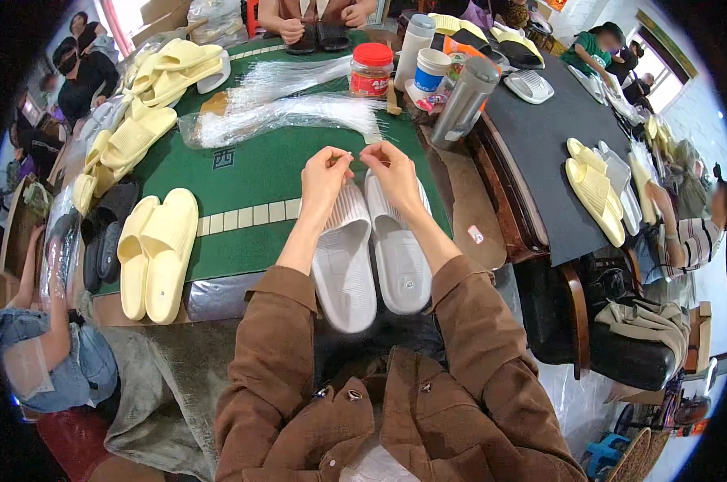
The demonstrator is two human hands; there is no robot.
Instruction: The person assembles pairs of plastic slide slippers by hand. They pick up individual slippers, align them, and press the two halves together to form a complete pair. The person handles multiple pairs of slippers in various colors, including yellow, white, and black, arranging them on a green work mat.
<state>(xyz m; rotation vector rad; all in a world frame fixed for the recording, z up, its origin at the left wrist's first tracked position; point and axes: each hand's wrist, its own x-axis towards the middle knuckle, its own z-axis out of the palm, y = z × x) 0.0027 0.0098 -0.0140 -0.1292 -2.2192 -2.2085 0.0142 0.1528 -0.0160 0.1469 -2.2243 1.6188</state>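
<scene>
1. At nine o'clock from the pale slippers, dark slippers (122,205) lie at the left edge of the green-topped bench (255,169).
2. At ten o'clock, a row of yellow slippers (138,128) is piled along that edge.
3. Also at nine o'clock, but nearer, a pale yellow pair (170,249) sits side by side.
4. At eleven o'clock, bundles of thin white strands (287,116) spread across the bench.
5. The left hand (323,178) is above the left slipper's toe, thumb and forefinger drawn close.
6. The pale slippers (343,269) stand at the near edge, heels toward six o'clock.
7. At twelve o'clock is a red-lidded jar (371,84).
8. The right hand (394,173) is above the right slipper's toe; the two hands are just apart, and I cannot tell whether their fingertips clasp anything.
9. At one o'clock stands a grey flask (466,96).
</scene>
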